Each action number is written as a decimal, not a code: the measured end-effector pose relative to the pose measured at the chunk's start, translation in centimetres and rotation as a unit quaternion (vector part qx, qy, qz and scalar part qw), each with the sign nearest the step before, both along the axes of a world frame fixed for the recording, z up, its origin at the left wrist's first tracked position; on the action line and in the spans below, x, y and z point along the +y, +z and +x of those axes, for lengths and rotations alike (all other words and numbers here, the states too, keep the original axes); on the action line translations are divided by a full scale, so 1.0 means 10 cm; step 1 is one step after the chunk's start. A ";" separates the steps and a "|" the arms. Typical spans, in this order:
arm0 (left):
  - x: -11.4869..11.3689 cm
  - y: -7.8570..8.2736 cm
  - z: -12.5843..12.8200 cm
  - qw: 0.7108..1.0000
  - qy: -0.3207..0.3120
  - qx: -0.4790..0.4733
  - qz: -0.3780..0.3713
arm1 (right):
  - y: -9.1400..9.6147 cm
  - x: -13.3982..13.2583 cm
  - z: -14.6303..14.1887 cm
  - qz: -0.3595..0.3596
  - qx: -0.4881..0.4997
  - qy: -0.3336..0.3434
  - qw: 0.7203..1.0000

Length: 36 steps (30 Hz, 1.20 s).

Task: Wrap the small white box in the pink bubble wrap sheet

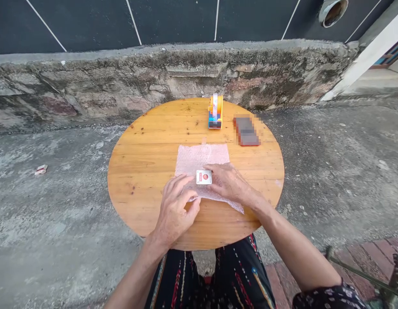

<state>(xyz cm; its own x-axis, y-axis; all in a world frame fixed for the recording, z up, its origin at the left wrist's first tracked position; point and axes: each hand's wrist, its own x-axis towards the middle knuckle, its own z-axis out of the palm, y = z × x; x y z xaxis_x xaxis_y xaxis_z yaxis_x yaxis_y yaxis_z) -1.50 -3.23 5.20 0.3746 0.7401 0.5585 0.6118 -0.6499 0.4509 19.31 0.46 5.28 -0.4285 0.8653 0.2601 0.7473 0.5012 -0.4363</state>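
The small white box point(204, 178) sat on the pink wrap point(190, 159), which lay on the round wooden table point(139, 156). The left hand point(175, 209) pinched the wrap's near edge between thumb and 1 finger, the other fingers loosely spread. The right hand point(230, 182) had its thumb and fingers parted around the box's right end; whether they gripped it, I couldn't tell. Beyond stood a tape dispenser point(215, 113).

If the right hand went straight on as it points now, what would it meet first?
Most likely the small white rectangular box with red print; the right hand is close beside it, contact unclear.
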 end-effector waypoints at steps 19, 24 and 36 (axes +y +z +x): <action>0.48 0.07 0.17 0.981 0.058 -0.043 -0.181 | -0.07 -0.11 0.32 -0.110 0.280 -0.112 0.947; 0.53 0.00 0.20 0.962 0.039 -0.087 -0.255 | -0.19 -0.06 0.29 -0.107 0.312 -0.143 0.933; 0.41 0.03 0.16 0.948 0.019 -0.117 -0.295 | -0.27 -0.26 0.30 -0.080 0.272 -0.200 0.938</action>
<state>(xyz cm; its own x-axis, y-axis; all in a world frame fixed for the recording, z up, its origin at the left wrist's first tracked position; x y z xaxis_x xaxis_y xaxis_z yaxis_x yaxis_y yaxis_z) 0.14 0.88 5.46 0.2589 0.9600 0.1071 0.4679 -0.2216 0.8555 22.33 -2.16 2.57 0.0979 0.9749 0.2000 0.5066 0.1241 -0.8532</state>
